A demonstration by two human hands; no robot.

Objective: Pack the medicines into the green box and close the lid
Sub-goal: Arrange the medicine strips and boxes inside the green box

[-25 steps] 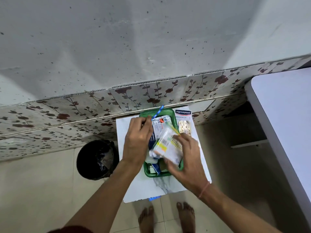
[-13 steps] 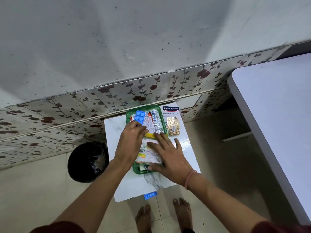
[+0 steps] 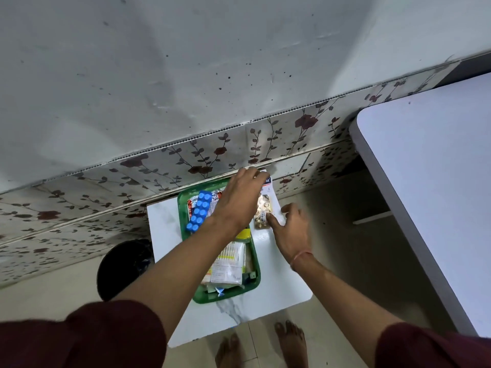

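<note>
Medicines fill the green box [image 3: 183, 213], which sits open on the small white desk [image 3: 279, 285] against the flowered wall. A blue blister strip [image 3: 199, 211] lies slanted across the far end of the box, over foil packs, and a white packet [image 3: 229, 264] with yellow print lies at the near end. Just right of the box, on the desk, a gold pill strip [image 3: 261, 211] rests on a white plaster pack [image 3: 275, 201].

The left hand [image 3: 239, 200] reaches across the box, fingers bent over the far end of the plaster pack; whether it grips the pack I cannot tell. The right hand [image 3: 291, 229] is spread open, one fingertip touching the near end of the gold strip, clamped on nothing.

A black bin [image 3: 122, 269] stands on the floor left of the desk.
</note>
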